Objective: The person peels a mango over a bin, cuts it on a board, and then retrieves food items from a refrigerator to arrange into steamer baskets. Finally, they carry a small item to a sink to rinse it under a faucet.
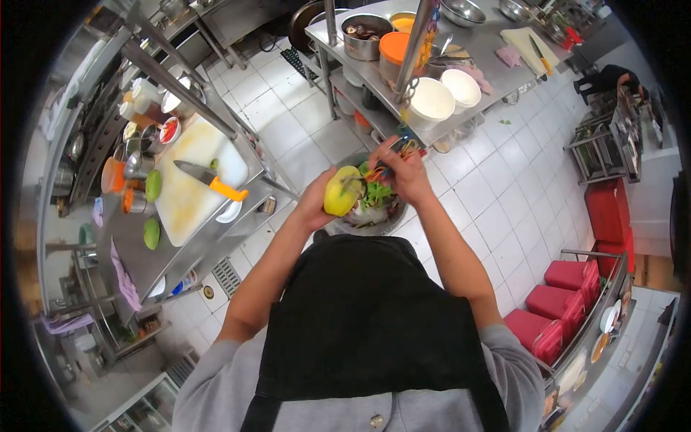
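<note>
We look down past a black cloth apron (374,317) worn over a grey shirt (209,378). Just beyond it, our left hand (314,201) has its fingers clamped around an oval yellow-green fruit (341,197), held above a round grey bin (374,230). Our right hand (404,173) is just beside the fruit, its fingers bent close to a bundle of multicoloured bands (378,175); we cannot tell what the fingertips grip. Bright green leaves (378,194) show inside the bin, among pale scraps.

To our left, a stainless-steel counter (129,237) carries a stained white cutting board (209,151). A broad steel knife with an orange handle (229,189) lies on it, the handle reaching past the board's edge. Two whole oval green fruits (151,234) lie along its far side.

Ahead, two round white tubs (432,99) stand on a steel table (489,32), near an orange-topped bucket (394,49). Off to our right are red plastic bins (555,308), and farther away a person in dark clothing (612,81) bends forward.
</note>
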### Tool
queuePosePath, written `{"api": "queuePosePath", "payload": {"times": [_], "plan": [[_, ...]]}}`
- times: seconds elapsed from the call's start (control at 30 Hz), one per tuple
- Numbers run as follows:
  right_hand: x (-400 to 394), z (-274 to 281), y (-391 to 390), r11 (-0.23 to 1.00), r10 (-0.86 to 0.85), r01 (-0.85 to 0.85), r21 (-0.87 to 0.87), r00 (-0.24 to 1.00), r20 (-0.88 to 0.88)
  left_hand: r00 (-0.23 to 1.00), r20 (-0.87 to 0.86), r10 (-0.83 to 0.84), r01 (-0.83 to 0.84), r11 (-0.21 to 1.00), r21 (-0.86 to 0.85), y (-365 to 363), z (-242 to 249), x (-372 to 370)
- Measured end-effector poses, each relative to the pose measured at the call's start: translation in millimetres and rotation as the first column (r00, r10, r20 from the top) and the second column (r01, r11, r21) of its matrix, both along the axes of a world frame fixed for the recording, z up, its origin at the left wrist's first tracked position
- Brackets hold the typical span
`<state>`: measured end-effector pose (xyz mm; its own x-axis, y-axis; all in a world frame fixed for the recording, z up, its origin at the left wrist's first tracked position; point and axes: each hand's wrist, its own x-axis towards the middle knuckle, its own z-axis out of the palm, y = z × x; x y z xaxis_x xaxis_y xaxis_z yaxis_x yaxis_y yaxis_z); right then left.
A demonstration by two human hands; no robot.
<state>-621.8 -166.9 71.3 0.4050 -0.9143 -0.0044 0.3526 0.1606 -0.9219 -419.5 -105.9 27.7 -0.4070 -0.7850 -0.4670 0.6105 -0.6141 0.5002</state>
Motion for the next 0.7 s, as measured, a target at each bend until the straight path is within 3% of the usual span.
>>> {"api": "queuePosePath", "payload": {"times": [0.13, 0.23, 0.3, 0.33, 0.4, 0.6, 0.63, 0.7], "plan": [[10, 7, 13, 0.991, 0.135, -0.135, 0.010, 0.990, 0.039, 1.000, -0.014, 0.007, -0.007, 1.000, -0.007, -2, -2, -3], [6, -1, 1, 0.996, 0.086, -0.087, -0.036, 0.996, -0.026, 0.999, 0.041, -0.035, 0.036, 0.999, -0.018, -1, -6, 1], [-10, -12, -21, 0.995, -0.097, 0.099, 0.003, 0.980, -0.173, 0.996, 0.005, -0.091, 0.091, 0.995, -0.050, 5, -3, 10], [-21, -22, -29, 0.995, -0.097, 0.099, 0.002, 0.980, -0.172, 0.988, -0.028, -0.150, 0.148, 0.985, -0.084, 7, -1, 13], [-39, -39, -44, 0.966, -0.206, 0.225, 0.128, 0.968, -0.144, 0.989, -0.005, -0.147, 0.146, 0.986, -0.076, 13, 3, 16], [-51, -27, -35, 0.989, -0.139, 0.138, 0.051, 0.990, 0.036, 0.996, -0.047, -0.076, 0.072, 0.994, -0.083, 26, -6, 29], [-49, -29, -35, 0.983, -0.181, 0.185, -0.014, 0.935, -0.305, 0.997, -0.056, -0.054, 0.048, 0.993, -0.104, 25, -12, 32], [-51, -69, -40, 0.987, -0.158, 0.144, -0.068, 0.944, -0.290, 0.999, 0.009, 0.037, -0.036, 0.994, -0.108, 32, -27, 38]]}}
